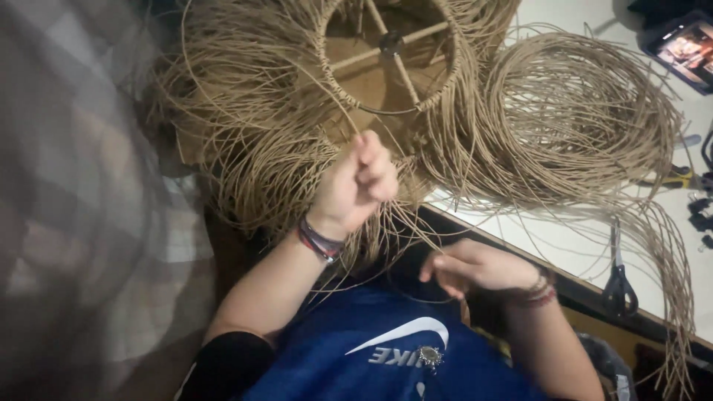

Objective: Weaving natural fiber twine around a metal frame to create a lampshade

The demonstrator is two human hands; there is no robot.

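- The left hand (356, 182) is raised in front of the woven piece, its grip pressed together into a fist that pinches tan rattan strands (405, 223); the strands run down from the fist toward the person's lap
- The right hand (479, 266) sits lower, just above the blue shirt (356, 334); its fingers (438, 269) are half curled and loosely spread, with a thin strand passing by them; whether they actually pinch it cannot be told
- The rattan frame (386, 56), a round ring with spokes meeting at a dark hub, lies just beyond the left hand; loose fibres fan out from its rim on all sides
- A coil of rattan (579, 111) rests on the white surface (564, 245), just beside the frame to the right
- Dark-handled scissors (618, 278) lie on the surface near its front edge, well apart from both hands
- Both wrists carry braided bracelets (319, 241)
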